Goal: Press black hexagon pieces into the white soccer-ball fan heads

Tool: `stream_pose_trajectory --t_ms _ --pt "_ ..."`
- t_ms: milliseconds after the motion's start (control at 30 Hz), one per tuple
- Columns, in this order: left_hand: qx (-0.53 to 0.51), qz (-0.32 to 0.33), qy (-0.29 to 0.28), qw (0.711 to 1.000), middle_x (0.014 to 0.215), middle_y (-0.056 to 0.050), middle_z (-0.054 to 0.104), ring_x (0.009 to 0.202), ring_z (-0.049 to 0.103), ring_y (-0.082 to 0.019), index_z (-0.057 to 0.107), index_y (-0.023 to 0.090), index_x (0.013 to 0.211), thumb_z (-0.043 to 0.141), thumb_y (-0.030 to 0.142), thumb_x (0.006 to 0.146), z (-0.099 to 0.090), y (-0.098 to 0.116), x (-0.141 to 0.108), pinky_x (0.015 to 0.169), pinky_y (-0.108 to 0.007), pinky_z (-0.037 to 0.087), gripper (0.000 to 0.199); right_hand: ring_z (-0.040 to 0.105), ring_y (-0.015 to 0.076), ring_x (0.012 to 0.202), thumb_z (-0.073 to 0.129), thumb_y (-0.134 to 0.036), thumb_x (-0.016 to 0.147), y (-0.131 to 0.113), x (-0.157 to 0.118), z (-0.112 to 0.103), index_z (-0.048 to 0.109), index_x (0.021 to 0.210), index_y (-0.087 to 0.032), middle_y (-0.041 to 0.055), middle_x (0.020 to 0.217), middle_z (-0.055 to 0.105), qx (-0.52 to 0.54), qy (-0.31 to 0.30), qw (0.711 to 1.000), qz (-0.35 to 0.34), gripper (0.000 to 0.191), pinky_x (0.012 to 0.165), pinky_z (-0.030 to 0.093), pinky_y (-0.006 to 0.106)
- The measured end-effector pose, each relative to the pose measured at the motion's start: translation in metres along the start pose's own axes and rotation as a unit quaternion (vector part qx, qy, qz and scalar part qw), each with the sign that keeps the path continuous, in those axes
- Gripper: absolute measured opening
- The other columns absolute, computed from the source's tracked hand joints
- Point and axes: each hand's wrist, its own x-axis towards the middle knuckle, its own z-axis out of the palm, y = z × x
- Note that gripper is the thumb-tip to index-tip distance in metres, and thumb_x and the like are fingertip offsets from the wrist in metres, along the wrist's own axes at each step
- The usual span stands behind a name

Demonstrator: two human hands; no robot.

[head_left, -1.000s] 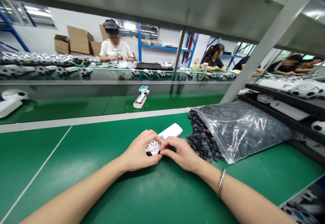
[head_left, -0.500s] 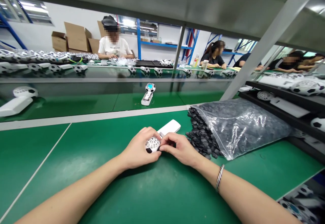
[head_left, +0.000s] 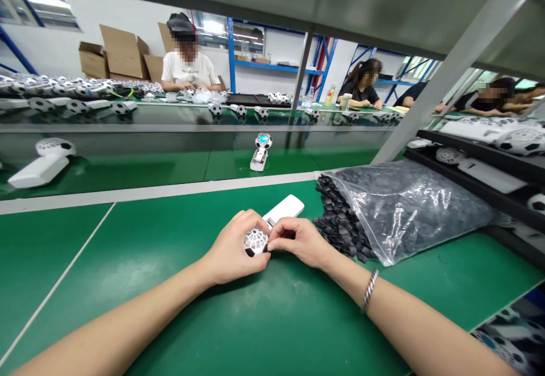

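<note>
A white device with a long flat handle (head_left: 284, 210) and a soccer-ball head (head_left: 256, 241) lies on the green table. The head has a white lattice front and black patches at its side. My left hand (head_left: 238, 246) curls round the ball head from the left, thumb in front and fingers behind. With thumb and forefinger pinched, my right hand (head_left: 298, 241) presses at the ball's right edge, where a small black piece (head_left: 267, 247) shows at the fingertips, mostly hidden. Loose black pieces (head_left: 340, 217) spill beside my right hand from a clear plastic bag (head_left: 417, 211).
Beyond the table edge, a green conveyor (head_left: 170, 166) carries another ball-headed device (head_left: 260, 151) and one at left (head_left: 42, 163). Black trays (head_left: 472, 174) of devices stand at right, by a slanted metal post (head_left: 447, 69). Co-workers (head_left: 189, 69) sit across the line.
The devices on the near conveyor have shifted right, those on the far line slightly left. My view has tilted a little. Both hands keep nearly the same hold on the ball.
</note>
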Motion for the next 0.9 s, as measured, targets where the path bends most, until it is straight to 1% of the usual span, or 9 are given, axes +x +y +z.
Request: stream_pose_trajectory --t_ms 167,300,467,633,733,800,867,900 --pt "-0.009 0.001 0.015 1.0 0.085 -0.001 0.054 0.083 0.049 -0.02 0.051 0.022 0.081 0.058 0.015 0.062 0.001 -0.001 -0.002 0.072 -0.032 0.04 0.022 0.052 0.0096 0.06 0.075 -0.032 0.06 0.003 0.004 -0.001 0.063 0.063 -0.015 -0.0021 0.063 0.061 0.033 -0.008 0.999 0.018 0.021 0.059 0.042 0.023" --pt "-0.019 -0.015 0.037 0.999 0.082 0.0 0.053 0.081 0.047 -0.02 0.049 0.022 0.079 0.056 0.012 0.059 0.007 0.0 -0.003 0.069 -0.031 0.038 0.023 0.052 0.0092 0.057 0.078 -0.032 0.055 0.004 0.009 -0.004 0.064 0.06 -0.015 -0.0029 0.059 0.06 0.045 -0.013 0.998 0.046 0.023 0.057 0.041 0.022" --pt "-0.034 -0.026 0.077 0.996 0.078 0.0 0.052 0.077 0.046 -0.019 0.047 0.021 0.075 0.052 0.01 0.056 0.013 0.001 -0.002 0.064 -0.03 0.036 0.023 0.049 0.0077 0.05 0.081 -0.028 0.049 0.003 0.018 -0.009 0.063 0.056 -0.015 -0.004 0.053 0.059 0.031 -0.036 0.996 0.078 0.023 0.052 0.038 0.021" --pt "-0.054 -0.02 0.102 0.993 0.076 0.0 0.051 0.076 0.044 -0.019 0.046 0.021 0.074 0.052 0.01 0.054 0.014 -0.006 -0.001 0.064 -0.031 0.035 0.024 0.051 0.0079 0.048 0.082 -0.025 0.046 0.007 0.03 -0.008 0.061 0.054 -0.015 -0.0034 0.051 0.06 0.041 -0.015 0.995 0.091 0.025 0.05 0.038 0.02" --pt "-0.079 -0.034 0.108 0.99 0.077 0.0 0.052 0.078 0.044 -0.019 0.046 0.021 0.07 0.053 0.01 0.051 0.017 -0.011 0.0 0.064 -0.031 0.035 0.023 0.052 0.0089 0.044 0.084 -0.025 0.043 0.014 0.034 -0.007 0.058 0.059 -0.016 -0.0036 0.049 0.06 0.046 -0.023 0.993 0.111 0.031 0.046 0.038 0.02" --pt "-0.088 -0.04 0.11 0.989 0.078 0.0 0.052 0.078 0.044 -0.019 0.045 0.021 0.068 0.053 0.01 0.049 0.017 -0.015 0.002 0.064 -0.031 0.035 0.022 0.052 0.0088 0.044 0.085 -0.024 0.041 0.016 0.037 -0.006 0.057 0.062 -0.016 -0.0037 0.05 0.061 0.037 -0.026 0.993 0.108 0.036 0.046 0.038 0.02" --pt "-0.085 -0.039 0.113 0.989 0.076 0.0 0.052 0.077 0.043 -0.019 0.046 0.02 0.066 0.053 0.01 0.05 0.016 -0.019 0.005 0.064 -0.031 0.034 0.02 0.053 0.008 0.047 0.085 -0.025 0.041 0.012 0.043 -0.007 0.056 0.062 -0.016 -0.0038 0.054 0.062 0.02 -0.03 0.995 0.097 0.037 0.05 0.04 0.02" --pt "-0.084 -0.041 0.117 0.989 0.076 0.001 0.052 0.076 0.043 -0.019 0.047 0.02 0.066 0.053 0.011 0.051 0.014 -0.021 0.007 0.064 -0.031 0.035 0.019 0.054 0.0082 0.05 0.085 -0.025 0.042 0.008 0.048 -0.01 0.056 0.063 -0.016 -0.0033 0.056 0.062 0.006 -0.051 0.993 0.104 0.037 0.052 0.041 0.02"
